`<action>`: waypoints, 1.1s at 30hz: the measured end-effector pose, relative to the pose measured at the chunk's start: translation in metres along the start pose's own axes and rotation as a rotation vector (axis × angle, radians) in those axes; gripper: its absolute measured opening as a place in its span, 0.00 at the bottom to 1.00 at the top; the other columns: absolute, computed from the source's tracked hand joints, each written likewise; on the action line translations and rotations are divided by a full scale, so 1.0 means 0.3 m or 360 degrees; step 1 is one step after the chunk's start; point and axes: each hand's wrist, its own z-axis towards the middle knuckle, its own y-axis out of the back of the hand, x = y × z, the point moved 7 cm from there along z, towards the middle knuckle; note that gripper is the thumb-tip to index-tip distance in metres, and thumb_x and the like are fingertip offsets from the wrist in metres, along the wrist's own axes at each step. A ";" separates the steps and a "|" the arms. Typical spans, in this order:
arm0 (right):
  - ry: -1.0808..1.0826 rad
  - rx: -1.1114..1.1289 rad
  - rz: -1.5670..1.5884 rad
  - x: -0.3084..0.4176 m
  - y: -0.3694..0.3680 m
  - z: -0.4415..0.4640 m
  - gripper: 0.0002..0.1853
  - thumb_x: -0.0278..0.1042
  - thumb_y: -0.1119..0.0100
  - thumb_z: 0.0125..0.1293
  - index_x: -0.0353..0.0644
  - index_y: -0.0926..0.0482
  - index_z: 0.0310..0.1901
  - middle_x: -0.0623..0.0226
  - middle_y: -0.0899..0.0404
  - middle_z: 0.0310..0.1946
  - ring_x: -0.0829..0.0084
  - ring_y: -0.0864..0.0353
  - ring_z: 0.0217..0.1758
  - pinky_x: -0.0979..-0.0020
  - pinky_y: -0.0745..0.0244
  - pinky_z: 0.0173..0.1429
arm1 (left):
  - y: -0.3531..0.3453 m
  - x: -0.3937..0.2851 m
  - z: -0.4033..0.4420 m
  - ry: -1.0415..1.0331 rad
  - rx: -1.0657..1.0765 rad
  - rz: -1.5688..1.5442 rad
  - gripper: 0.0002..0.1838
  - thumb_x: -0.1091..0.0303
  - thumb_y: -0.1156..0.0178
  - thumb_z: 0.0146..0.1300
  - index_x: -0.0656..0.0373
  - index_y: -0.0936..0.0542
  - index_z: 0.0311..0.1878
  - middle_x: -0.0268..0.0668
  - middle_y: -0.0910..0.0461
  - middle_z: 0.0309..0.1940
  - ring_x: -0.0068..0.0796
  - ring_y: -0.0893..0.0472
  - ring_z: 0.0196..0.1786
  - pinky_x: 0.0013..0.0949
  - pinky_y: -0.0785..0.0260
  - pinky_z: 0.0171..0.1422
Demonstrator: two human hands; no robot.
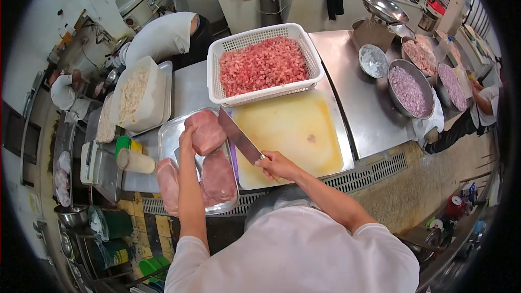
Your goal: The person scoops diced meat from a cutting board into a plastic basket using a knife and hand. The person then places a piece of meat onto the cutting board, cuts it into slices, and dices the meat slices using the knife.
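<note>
My right hand (275, 166) is wrapped round the handle of a cleaver (239, 135). The wide blade slants up and left, over the left edge of a yellowed white cutting board (320, 130). At the left side of a thick slab of raw meat (207, 132), my left hand (186, 137) grips its edge, with the fingertips partly hidden. That slab is at the far end of a metal tray (169, 135). Another raw meat slab (218, 177) lies nearer me in the tray, and a third piece (167, 185) rests along its left side, partly behind my forearm.
Behind the board stands a white perforated basket (264, 96) of diced red meat (263, 66). A white tub (157, 95) and a cloudy container (137, 161) are at left. Bowls of chopped purple-pink pieces (407, 89) and a scale (374, 32) occupy the right table. Other people work at both sides.
</note>
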 end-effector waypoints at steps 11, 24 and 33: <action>-0.0131 -0.0357 -0.0166 -0.034 0.312 -0.415 0.10 0.38 0.37 0.76 0.39 0.22 0.44 0.72 0.26 0.20 0.79 0.27 0.19 0.73 0.31 0.23 | -0.412 0.365 -0.547 0.0254 0.0213 -0.0623 0.31 0.53 0.37 0.75 0.63 0.30 0.73 0.47 0.21 0.65 0.42 0.20 0.66 0.49 0.23 0.68; 0.0240 -0.0707 -0.0579 -0.056 0.435 -0.509 0.27 0.42 0.36 0.73 0.38 0.26 0.69 0.56 0.18 0.29 0.57 0.17 0.31 0.58 0.21 0.39 | -0.831 0.098 -0.675 -0.1175 0.0855 0.2164 0.45 0.45 0.24 0.57 0.65 0.27 0.69 0.57 0.26 0.66 0.56 0.29 0.71 0.58 0.36 0.73; 0.0317 -0.0589 -0.0569 -0.012 0.490 -0.523 0.29 0.36 0.37 0.72 0.38 0.30 0.72 0.47 0.19 0.26 0.42 0.18 0.33 0.49 0.25 0.39 | -0.919 0.283 -0.646 -0.0771 0.1033 0.2691 0.76 0.34 0.18 0.37 0.61 0.48 0.85 0.58 0.45 0.82 0.60 0.45 0.83 0.60 0.53 0.85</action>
